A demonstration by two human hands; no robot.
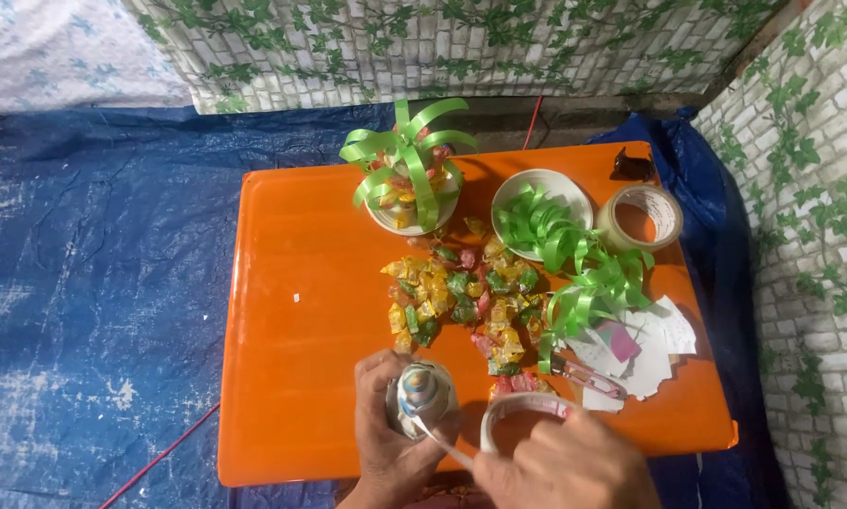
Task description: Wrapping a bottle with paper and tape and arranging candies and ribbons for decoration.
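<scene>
My left hand grips a small white cup that lies on its side, bottom toward me, at the near edge of the orange table. My right hand holds a roll of clear tape, and a strip of tape runs from the roll to the cup. A heap of wrapped candies in yellow, green and red lies just beyond the cup.
At the back stand a cup topped with green ribbon loops, a white bowl with green ribbon curls, and a second tape roll. White paper tags and pink-handled scissors lie right. Blue tarp covers the floor.
</scene>
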